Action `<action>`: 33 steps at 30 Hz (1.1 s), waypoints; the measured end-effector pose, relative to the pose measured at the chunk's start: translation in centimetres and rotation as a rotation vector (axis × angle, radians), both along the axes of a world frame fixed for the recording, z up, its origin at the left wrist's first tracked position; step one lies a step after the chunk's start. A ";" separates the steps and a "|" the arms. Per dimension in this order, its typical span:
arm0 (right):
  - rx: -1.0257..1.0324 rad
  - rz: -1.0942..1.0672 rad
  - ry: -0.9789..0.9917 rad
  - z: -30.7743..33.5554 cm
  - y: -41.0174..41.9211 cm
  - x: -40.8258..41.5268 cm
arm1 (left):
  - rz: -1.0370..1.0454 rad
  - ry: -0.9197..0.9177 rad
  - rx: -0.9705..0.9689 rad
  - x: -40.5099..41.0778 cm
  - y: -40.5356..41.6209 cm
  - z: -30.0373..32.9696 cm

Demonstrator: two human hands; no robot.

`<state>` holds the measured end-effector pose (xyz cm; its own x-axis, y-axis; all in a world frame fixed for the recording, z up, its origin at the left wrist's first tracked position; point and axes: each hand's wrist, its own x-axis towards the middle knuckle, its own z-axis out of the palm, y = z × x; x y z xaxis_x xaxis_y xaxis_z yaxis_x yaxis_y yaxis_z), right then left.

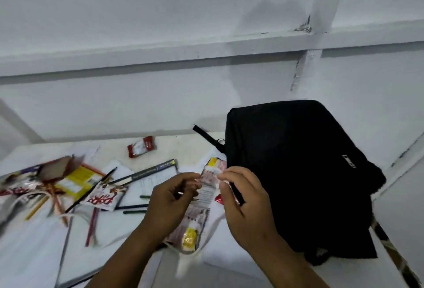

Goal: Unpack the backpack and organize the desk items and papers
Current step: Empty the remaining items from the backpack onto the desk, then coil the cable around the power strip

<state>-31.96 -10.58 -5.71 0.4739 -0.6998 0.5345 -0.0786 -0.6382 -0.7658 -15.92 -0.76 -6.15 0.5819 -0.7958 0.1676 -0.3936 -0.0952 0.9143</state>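
Observation:
A black backpack (296, 168) stands upright at the right of the white desk (34, 241). In front of it my left hand (171, 200) and my right hand (241, 198) together pinch the top edge of a long pink and white snack wrapper (206, 192) with yellow patches, which hangs down between them. Pencils (91, 192), a dark flat pencil box (146, 170), papers (146, 183) and more wrappers (105, 196) lie scattered on the left half of the desk.
A small red and white wrapper (142, 146) lies near the wall at the back. An opened yellow and brown packet (68, 175) sits at the far left. A white cloth bag's straps (87, 216) trail across the desk. The white wall rises directly behind.

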 end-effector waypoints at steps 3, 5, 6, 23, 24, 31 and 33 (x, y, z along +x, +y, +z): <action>0.032 0.087 0.029 -1.2 2.1 3.2 | 0.127 0.034 0.040 3.4 3.9 -0.8; 0.027 0.138 0.055 -1.9 3.8 5.8 | 0.206 0.044 0.046 5.9 6.7 -1.3; 0.037 0.164 0.072 -2.1 4.5 6.9 | 0.240 0.028 0.047 6.9 7.8 -1.4; 0.007 0.457 0.304 -4.9 22.3 36.6 | 0.535 -0.552 0.231 35.0 31.9 -2.5; -0.003 0.471 0.319 -5.1 23.2 37.9 | 0.585 -0.488 0.379 36.3 33.2 -3.0; -0.102 0.490 0.458 -7.1 27.1 44.4 | 0.407 0.010 0.636 39.3 36.4 -5.5; -0.186 0.472 0.558 -7.7 27.2 45.8 | 0.351 0.042 0.649 39.0 36.2 -6.1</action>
